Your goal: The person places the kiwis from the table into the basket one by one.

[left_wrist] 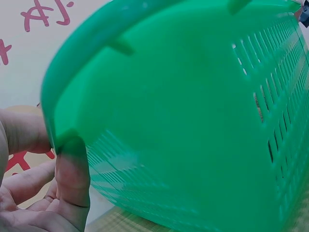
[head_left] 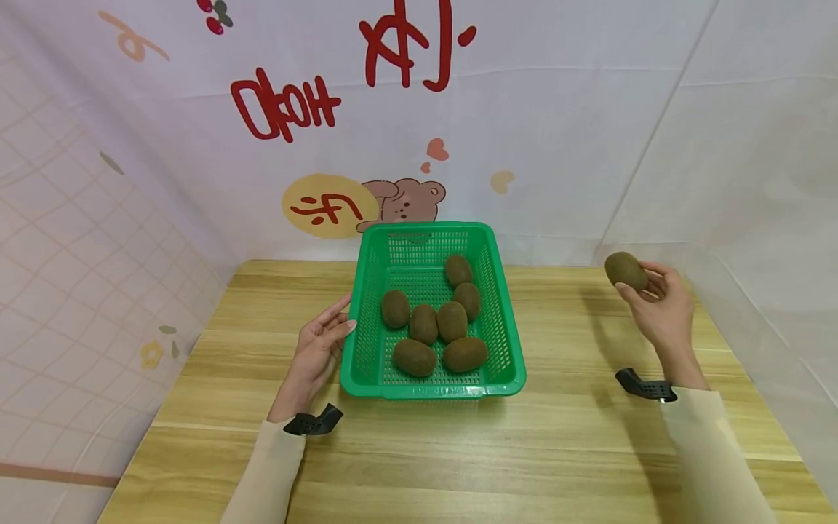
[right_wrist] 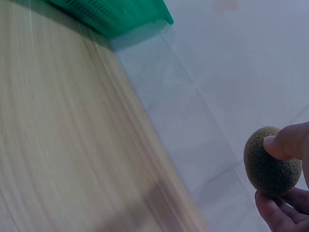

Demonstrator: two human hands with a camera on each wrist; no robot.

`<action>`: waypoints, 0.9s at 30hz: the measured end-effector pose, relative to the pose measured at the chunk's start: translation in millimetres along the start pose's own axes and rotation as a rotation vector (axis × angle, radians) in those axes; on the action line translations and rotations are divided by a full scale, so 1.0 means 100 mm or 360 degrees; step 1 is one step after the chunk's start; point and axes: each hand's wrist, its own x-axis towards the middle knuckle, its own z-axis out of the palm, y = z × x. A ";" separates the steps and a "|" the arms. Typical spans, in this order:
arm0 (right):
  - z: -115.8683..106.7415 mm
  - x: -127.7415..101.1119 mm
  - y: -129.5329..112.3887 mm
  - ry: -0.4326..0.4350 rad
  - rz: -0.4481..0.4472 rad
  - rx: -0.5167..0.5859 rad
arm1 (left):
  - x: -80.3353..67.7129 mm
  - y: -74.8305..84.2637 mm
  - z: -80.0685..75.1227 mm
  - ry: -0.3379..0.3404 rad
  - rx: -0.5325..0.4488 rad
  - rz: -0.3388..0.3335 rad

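Observation:
A green plastic basket (head_left: 432, 391) stands mid-table with several brown kiwis (head_left: 452, 322) on its slotted floor. At its left side, my left hand (head_left: 314, 356) pinches the rim between thumb and fingers; the left wrist view shows the thumb (left_wrist: 25, 131) and a fingertip (left_wrist: 72, 169) on either side of the basket's edge (left_wrist: 53, 106). Over the table's right part, my right hand (head_left: 664, 309) holds one kiwi (head_left: 625, 271) between thumb and fingers. In the right wrist view the thumb lies across that fuzzy kiwi (right_wrist: 270, 169), and other fingers sit under it.
The wooden table (head_left: 563, 451) ends at the back against a white printed cloth (head_left: 556, 131) with red characters and a bear. More cloth hangs along the left and right sides. Bare wood lies between the basket and the right hand.

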 end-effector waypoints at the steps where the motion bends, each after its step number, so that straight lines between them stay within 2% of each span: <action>1: 0.01 -0.01 -0.02 0.0002 -0.0019 0.0009 | 0.00 0.00 0.00 0.0005 0.0001 0.0000; 27: 0.25 -0.32 -0.66 -0.0167 -0.0365 0.0161 | -0.01 0.02 0.01 -0.0009 -0.0010 0.0003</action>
